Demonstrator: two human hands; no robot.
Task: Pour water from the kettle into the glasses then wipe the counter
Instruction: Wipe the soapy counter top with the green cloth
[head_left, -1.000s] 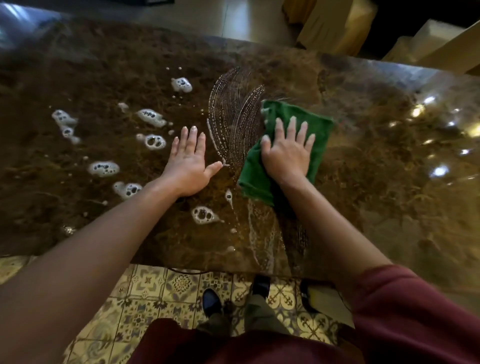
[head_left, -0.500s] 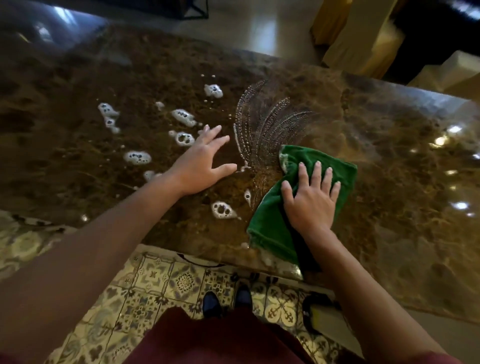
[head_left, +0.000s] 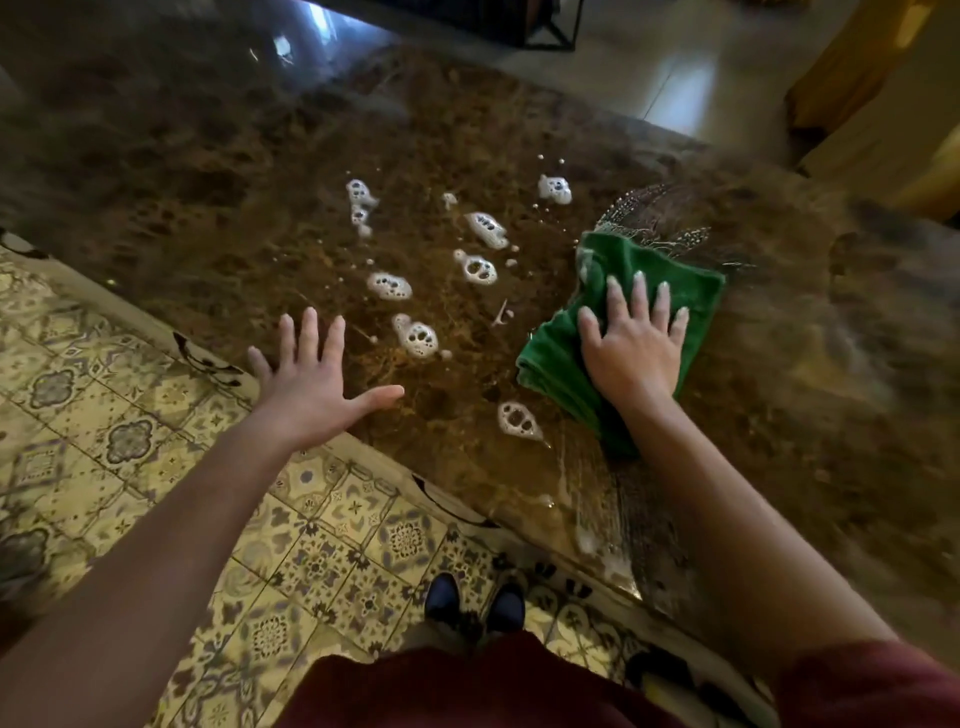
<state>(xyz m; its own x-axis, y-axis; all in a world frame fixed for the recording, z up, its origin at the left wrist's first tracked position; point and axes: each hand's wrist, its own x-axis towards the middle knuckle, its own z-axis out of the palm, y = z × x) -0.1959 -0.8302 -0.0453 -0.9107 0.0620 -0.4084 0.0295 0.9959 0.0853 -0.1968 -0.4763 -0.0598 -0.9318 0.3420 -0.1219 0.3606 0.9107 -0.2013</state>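
At the far left lies the patterned yellow and grey tiled floor (head_left: 119, 415), running under the near edge of the polished brown marble counter (head_left: 218, 218). The left hand (head_left: 311, 379) is spread wide, fingers splayed and thumb out, gripping nothing; it sits at the counter's near edge, though whether the palm rests on the stone or hovers just above it cannot be told. Just beyond and right of it, white foamy soap blobs (head_left: 415, 335) are scattered across the marble in loose patches, one of them near the edge between the two hands. Farther right, the right hand (head_left: 631, 345) lies flat with fingers extended and slightly apart, pressing down on the folded green microfibre cloth (head_left: 550, 353), not pinching it. The cloth lies on the counter, right of the foam, with thin streaks of suds (head_left: 644, 208) fanning out beyond its far edge. Below, dark shoes (head_left: 475, 603) stand on the tiles, and a maroon sleeve (head_left: 872, 686) covers the right upper arm
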